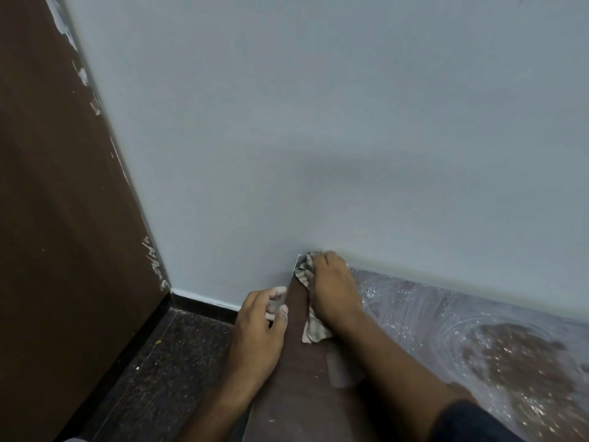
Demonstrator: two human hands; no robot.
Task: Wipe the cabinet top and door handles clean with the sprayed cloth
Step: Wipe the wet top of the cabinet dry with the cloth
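Note:
The dark brown cabinet top (446, 330) fills the lower right, smeared with whitish foam and swirl marks. My right hand (331, 288) presses a striped beige cloth (314, 330) flat onto the top's far left corner, against the wall. The cloth sticks out beyond the fingers and under the palm. My left hand (261, 317) rests at the cabinet's left edge with its fingers loosely bent, holding nothing. The cabinet's brown side panel (296, 378) runs down between my arms. No door handles are in view.
A pale grey wall (318, 122) rises right behind the cabinet. A dark brown door or panel (57, 186) stands at the left, with white paint flecks along its edge. Dark speckled floor (165, 362) and a black skirting lie below left.

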